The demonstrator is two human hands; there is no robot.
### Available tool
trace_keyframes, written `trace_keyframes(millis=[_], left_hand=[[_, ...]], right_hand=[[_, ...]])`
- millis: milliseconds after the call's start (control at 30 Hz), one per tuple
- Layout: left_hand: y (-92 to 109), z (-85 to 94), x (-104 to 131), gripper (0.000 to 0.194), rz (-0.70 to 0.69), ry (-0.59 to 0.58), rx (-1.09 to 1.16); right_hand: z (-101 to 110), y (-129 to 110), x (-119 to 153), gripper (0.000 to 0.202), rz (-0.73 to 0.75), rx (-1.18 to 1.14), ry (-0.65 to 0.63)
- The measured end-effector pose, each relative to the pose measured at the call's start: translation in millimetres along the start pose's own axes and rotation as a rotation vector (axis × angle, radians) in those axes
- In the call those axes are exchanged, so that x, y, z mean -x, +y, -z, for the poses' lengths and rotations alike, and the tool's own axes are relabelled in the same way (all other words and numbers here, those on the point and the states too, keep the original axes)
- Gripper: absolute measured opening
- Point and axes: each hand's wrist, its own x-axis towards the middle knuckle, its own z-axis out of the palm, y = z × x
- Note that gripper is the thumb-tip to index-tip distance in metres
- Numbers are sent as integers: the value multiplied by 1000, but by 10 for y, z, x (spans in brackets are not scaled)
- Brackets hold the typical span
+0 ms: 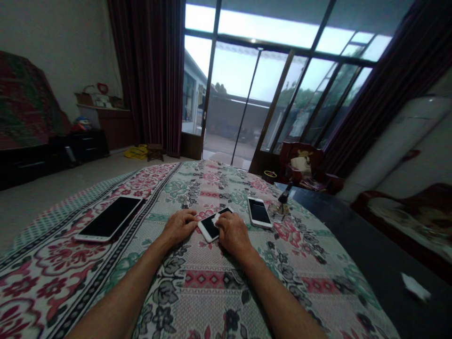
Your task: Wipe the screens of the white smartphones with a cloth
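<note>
A white smartphone (209, 230) with a dark screen lies flat on the patterned tablecloth (208, 301). My left hand (181, 226) rests on the cloth at the phone's left corner, its curled fingertips against the edge. A crumpled white tissue (214, 219) is pinched under the bent fingers of my right hand (233, 230) and touches the screen. My right hand covers the phone's right part. To the right lies a second white phone (260, 212), screen up. Farther left is a larger white phone (111, 219), also face up with a dark screen.
A clear glass item (278, 209) with a black brush-like object (285, 193) stands near the table's right side. A dark surface (339, 235) adjoins there, bearing a white crumpled piece (415, 287). Beyond are a wooden chair (302, 160) and glass doors (233, 108).
</note>
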Motion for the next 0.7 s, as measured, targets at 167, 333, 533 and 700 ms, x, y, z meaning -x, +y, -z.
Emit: trace_keyframes(millis=[167,333,533,700], left_hand=[[-2,-22,-2,18,13,19,7],[-39,-40,2,18,8,39,20],[-55,-31,0,20,-13,23,2],[-27,-23,-2,20,0,16,-12]], right_hand=[[-29,-33,44,24,34,1,3],[-79,-260,138,17,143,-20,-10],[-73,-282,141,18,144,-54,-22],[-30,-81,79,23,27,-37,20]])
